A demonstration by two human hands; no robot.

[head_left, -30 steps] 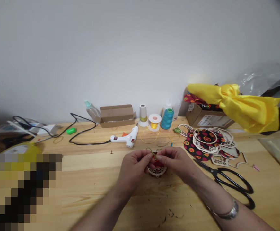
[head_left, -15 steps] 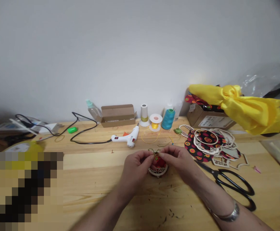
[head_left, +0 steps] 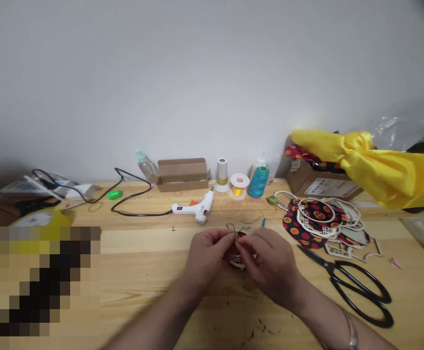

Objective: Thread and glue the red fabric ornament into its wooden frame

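Observation:
A small round ornament (head_left: 238,263) of red patterned fabric, with a pale fretwork piece along its lower edge, lies on the table under my fingers. Thin olive-green cord (head_left: 231,227) rises in loose ends from its top. My left hand (head_left: 209,252) pinches the cord at the left of the ornament's top edge. From the right, my right hand (head_left: 268,255) pinches the same cord, fingertips almost touching the left ones. Its fingers cover much of the fabric. The exact point where the cord meets the ornament is hidden.
Black-handled scissors (head_left: 361,291) lie right of my right hand. Beyond them are fretwork frames and patterned fabric (head_left: 301,228). A white glue gun (head_left: 193,210), a yellow cord spool (head_left: 238,187), blue thread (head_left: 258,182) and a cardboard box (head_left: 183,183) stand along the back.
My right hand has turned and moved inward over the ornament, covering more of it. The cord ends now stand up between my fingertips. The whole view has shifted slightly.

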